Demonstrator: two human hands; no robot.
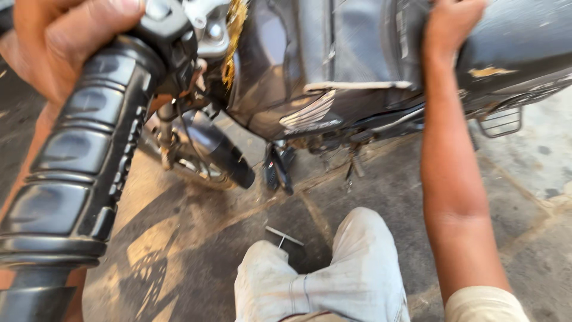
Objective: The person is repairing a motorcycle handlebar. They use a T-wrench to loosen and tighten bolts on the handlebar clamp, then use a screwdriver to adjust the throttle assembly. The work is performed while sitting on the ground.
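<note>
Handlebar grip (71, 161) above stained concrete floor (381, 197).

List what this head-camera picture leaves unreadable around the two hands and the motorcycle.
- Left hand: cut by the top-left edge, partly behind the handlebar grip.
- Right hand: fingertips cut off by the top edge.
- T-shaped tool: too small to identify.
- Front wheel: behind the fork.

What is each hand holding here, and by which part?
The left hand grips the motorcycle's handlebar at the inner end of its black rubber grip. The right hand holds the front edge of the seat.
</note>
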